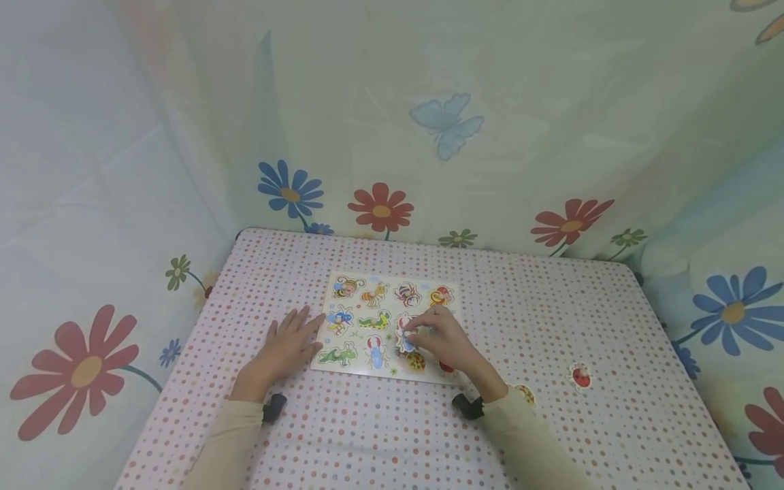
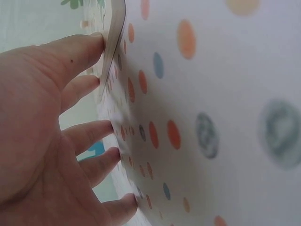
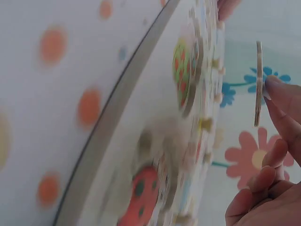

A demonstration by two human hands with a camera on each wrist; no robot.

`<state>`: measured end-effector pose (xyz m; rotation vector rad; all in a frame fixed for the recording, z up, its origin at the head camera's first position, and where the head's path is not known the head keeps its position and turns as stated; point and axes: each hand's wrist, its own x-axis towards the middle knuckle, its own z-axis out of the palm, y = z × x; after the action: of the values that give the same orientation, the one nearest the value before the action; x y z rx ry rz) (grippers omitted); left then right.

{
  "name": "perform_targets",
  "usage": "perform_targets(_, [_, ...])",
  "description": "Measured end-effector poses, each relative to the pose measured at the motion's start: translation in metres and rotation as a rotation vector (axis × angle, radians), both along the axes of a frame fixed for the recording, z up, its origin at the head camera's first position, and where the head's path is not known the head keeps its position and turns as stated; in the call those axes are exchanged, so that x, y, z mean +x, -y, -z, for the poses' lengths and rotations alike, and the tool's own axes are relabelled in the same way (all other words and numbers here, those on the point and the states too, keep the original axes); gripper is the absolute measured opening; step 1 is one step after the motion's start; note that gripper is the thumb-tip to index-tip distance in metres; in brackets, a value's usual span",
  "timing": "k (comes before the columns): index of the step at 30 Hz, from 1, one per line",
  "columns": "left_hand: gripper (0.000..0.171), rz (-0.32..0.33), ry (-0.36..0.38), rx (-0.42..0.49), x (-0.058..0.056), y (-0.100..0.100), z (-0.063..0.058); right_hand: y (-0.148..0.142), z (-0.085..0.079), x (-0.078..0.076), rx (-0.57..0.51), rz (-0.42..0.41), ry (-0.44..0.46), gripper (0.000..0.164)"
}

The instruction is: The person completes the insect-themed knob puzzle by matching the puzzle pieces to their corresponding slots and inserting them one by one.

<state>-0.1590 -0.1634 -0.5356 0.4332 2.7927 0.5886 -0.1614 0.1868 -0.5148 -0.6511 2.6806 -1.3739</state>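
A wooden peg puzzle board (image 1: 355,369) with insect pictures lies on the table. My left hand (image 1: 286,347) rests beside its left edge with the fingers spread, fingertips on the cloth. In the left wrist view its thumb (image 2: 77,52) touches the board's edge. My right hand (image 1: 442,337) pinches a flat puzzle piece (image 1: 402,332) between thumb and fingers over the right half of the board. That piece (image 3: 258,84) shows edge-on in the right wrist view, raised off the board. The fingers hide part of its picture. Several insect pieces, such as the green caterpillar (image 1: 373,320), lie on the board.
A loose ladybug piece (image 1: 580,376) lies on the dotted tablecloth (image 1: 367,435), right of the board. Another piece (image 1: 525,393) shows partly from behind the right sleeve (image 1: 520,432). Curtains (image 1: 343,102) printed with flowers stand behind and at both sides of the table.
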Motion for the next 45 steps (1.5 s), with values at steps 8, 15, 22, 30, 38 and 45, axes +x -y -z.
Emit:
perform_targets(8, [0.062,-0.009,0.009,-0.006,-0.002,-0.001,-0.001,0.034,0.006,-0.007,0.036,-0.030,-0.004,0.011])
perform_targets(15, [0.062,-0.016,0.011,-0.010,0.000,-0.001,0.001,0.051,0.011,-0.005,0.066,-0.035,0.029,0.010])
perform_targets(22, [0.062,-0.012,0.005,-0.007,0.000,-0.001,0.000,0.059,0.015,-0.001,0.090,-0.018,0.118,0.010])
perform_targets(30, [0.062,-0.016,0.004,-0.004,0.000,-0.002,0.001,0.062,0.018,0.001,0.104,-0.028,0.132,0.010])
perform_targets(38, [0.062,-0.011,-0.007,-0.009,0.000,-0.002,0.001,0.062,0.020,0.000,0.130,-0.034,0.122,0.010])
perform_targets(45, [0.062,-0.009,-0.007,-0.001,0.001,-0.001,0.001,0.062,0.022,-0.001,0.167,-0.042,0.112,0.010])
